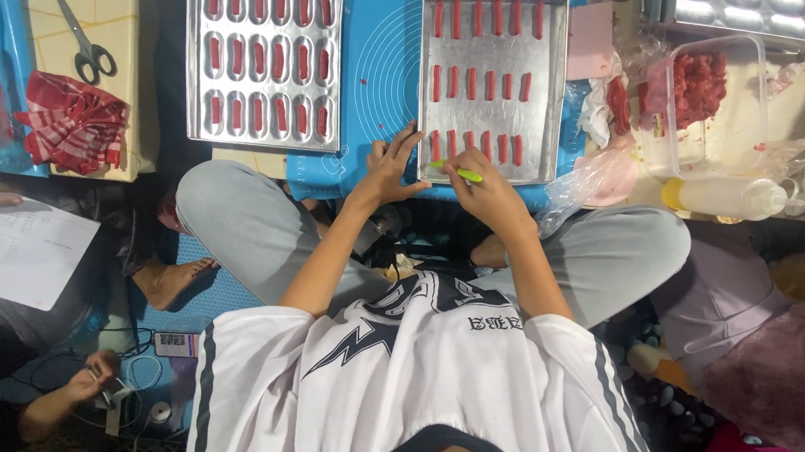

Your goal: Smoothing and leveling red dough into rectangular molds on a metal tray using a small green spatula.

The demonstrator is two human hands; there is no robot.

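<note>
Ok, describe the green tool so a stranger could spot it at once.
Start at the blue mat and find the flat metal tray of red strips nearest the person. At its near edge, the right hand holds a slim yellow-green tool. It is the only bright green thing among red and silver.

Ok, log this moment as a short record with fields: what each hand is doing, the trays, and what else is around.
left hand: the left hand rests fingers on the near left corner of the flat baking tray
right hand: the right hand pinches a green tool at the tray's near edge
flat tray: rows of red sticks on it
second tray: moulded tray, red pieces in its oblong wells
surface: blue mat
right side: clear tub, squeeze bottle
left side: scissors, red checked cloth
</note>
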